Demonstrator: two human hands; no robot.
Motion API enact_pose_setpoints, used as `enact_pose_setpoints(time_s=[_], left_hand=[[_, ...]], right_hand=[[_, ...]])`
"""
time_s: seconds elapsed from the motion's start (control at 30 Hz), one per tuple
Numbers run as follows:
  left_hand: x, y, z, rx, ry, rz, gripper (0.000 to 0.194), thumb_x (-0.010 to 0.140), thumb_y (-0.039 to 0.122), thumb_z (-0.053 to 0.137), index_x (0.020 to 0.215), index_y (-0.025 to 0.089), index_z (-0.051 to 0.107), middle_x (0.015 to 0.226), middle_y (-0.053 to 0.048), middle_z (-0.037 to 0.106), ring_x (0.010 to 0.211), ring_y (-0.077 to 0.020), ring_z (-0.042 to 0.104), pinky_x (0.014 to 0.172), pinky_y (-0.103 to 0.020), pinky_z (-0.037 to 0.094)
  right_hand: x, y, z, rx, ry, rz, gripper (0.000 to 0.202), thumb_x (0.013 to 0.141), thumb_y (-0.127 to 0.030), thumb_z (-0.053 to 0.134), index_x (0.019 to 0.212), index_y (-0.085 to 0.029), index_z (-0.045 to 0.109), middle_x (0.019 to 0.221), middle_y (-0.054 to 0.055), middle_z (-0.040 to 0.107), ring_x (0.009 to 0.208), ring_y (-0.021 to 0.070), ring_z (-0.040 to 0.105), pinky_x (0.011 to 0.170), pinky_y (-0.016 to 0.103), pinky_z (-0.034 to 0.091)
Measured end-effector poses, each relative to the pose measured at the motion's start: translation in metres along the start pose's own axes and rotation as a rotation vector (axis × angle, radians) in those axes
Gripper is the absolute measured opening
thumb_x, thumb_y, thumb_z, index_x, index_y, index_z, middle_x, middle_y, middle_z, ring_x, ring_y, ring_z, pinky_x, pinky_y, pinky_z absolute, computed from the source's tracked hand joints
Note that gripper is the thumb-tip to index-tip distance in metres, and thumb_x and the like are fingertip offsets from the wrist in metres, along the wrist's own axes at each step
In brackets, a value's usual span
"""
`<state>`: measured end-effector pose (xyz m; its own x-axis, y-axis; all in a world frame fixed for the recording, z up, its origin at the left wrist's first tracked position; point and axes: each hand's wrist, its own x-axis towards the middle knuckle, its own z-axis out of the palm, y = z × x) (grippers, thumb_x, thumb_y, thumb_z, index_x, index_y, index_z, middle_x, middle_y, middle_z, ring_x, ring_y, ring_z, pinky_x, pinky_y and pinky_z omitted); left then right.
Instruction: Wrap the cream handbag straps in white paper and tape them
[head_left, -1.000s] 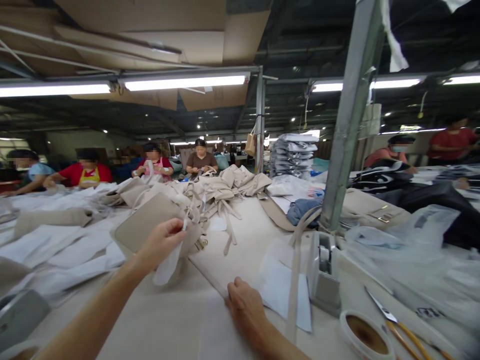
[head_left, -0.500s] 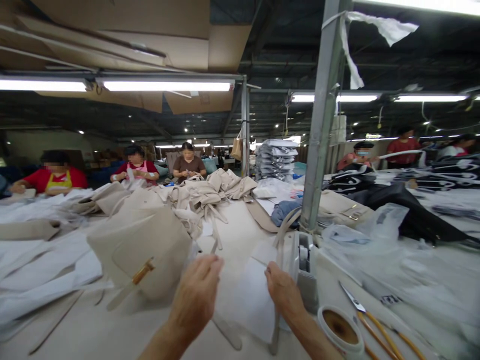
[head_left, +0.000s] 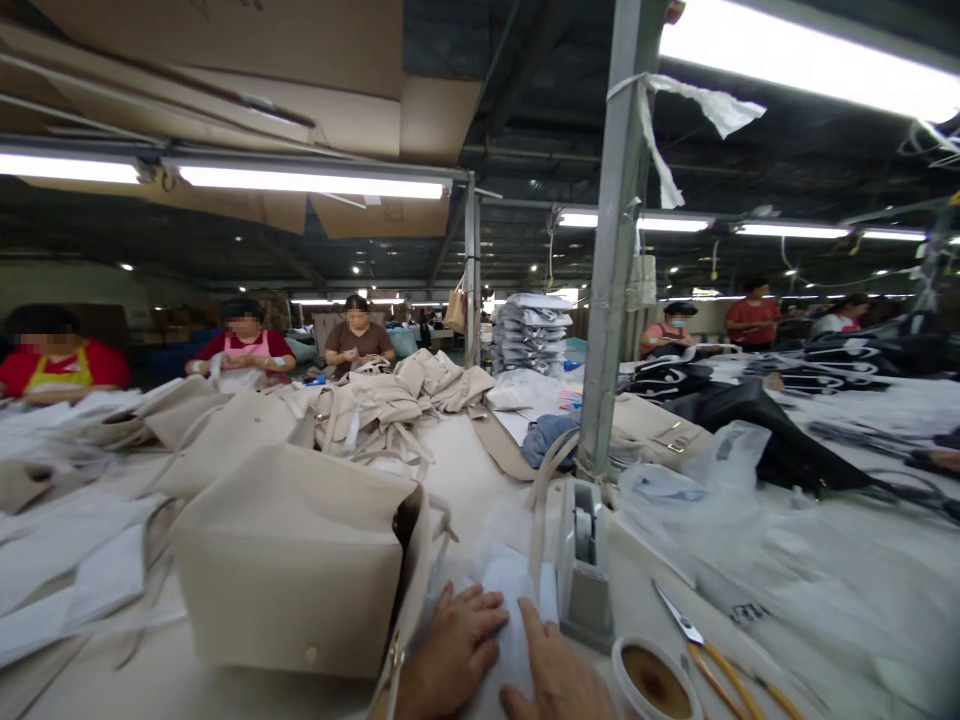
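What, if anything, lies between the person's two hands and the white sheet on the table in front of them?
Nothing visible does. The left hand and right hand both rest flat on the white sheet. The beige bag stands just left of them, off the sheet.

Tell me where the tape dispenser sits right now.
In the head view, the tape dispenser stands low and right of centre on the table, at the foot of the metal post, just beyond the right hand and left of the scissors.
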<state>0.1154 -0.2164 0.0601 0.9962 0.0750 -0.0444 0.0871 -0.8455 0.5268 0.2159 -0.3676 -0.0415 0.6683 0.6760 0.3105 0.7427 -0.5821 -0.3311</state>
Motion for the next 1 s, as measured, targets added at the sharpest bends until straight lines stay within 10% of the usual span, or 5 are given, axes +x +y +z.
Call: enact_pose_setpoints(time_s=[0.33, 0.5, 0.7, 0.87, 1.0], left_hand=[[0.004, -0.001, 0.008, 0.085, 0.051, 0.018, 0.055, 0.081, 0.017, 0.046, 0.131, 0.039, 0.053, 0.146, 0.002, 0.048, 0.138, -0.0232, 0.035, 0.117, -0.057, 0.01], [0.005, -0.006, 0.013, 0.124, 0.059, 0.031, 0.051, 0.084, 0.017, 0.044, 0.13, 0.038, 0.055, 0.145, 0.001, 0.049, 0.137, -0.0231, 0.037, 0.118, -0.056, 0.014], [0.011, -0.011, 0.019, 0.195, 0.074, 0.036, 0.052, 0.086, 0.016, 0.039, 0.132, 0.038, 0.053, 0.147, -0.001, 0.047, 0.139, -0.0233, 0.036, 0.117, -0.057, 0.016], [0.011, 0.003, 0.021, 0.328, 0.042, 0.038, 0.062, 0.08, 0.006, 0.039, 0.131, 0.038, 0.053, 0.147, -0.005, 0.047, 0.138, -0.0274, 0.037, 0.113, -0.062, 0.02], [0.014, 0.002, 0.023, 0.336, 0.047, 0.017, 0.054, 0.079, 0.009, 0.044, 0.127, 0.027, 0.059, 0.146, -0.011, 0.047, 0.137, -0.0308, 0.037, 0.113, -0.062, 0.02]], right_hand=[[0.002, -0.015, -0.015, 0.332, -0.046, 0.156, 0.085, 0.064, -0.008, 0.048, 0.147, -0.015, 0.031, 0.117, 0.014, 0.064, 0.102, 0.0251, 0.065, 0.085, 0.031, 0.051], [0.011, -0.022, -0.036, 0.878, -0.083, 0.406, 0.075, 0.061, -0.017, 0.05, 0.135, -0.013, 0.04, 0.076, 0.002, 0.066, 0.057, 0.016, 0.06, 0.049, 0.024, 0.046], [0.008, -0.035, -0.064, 1.02, -0.097, 0.331, 0.022, 0.055, -0.017, 0.056, 0.077, -0.017, 0.059, 0.054, -0.008, 0.042, 0.047, 0.0072, 0.039, 0.04, 0.018, 0.031], [0.0, -0.051, -0.082, 1.362, 0.16, 0.249, 0.022, 0.065, -0.027, 0.059, 0.084, -0.018, 0.054, 0.06, -0.008, 0.046, 0.049, 0.0052, 0.038, 0.046, 0.018, 0.032], [-0.005, -0.067, -0.073, 1.298, -0.021, 0.292, 0.019, 0.063, -0.022, 0.059, 0.079, -0.019, 0.049, 0.052, -0.011, 0.045, 0.04, 0.0044, 0.038, 0.039, 0.017, 0.032]])
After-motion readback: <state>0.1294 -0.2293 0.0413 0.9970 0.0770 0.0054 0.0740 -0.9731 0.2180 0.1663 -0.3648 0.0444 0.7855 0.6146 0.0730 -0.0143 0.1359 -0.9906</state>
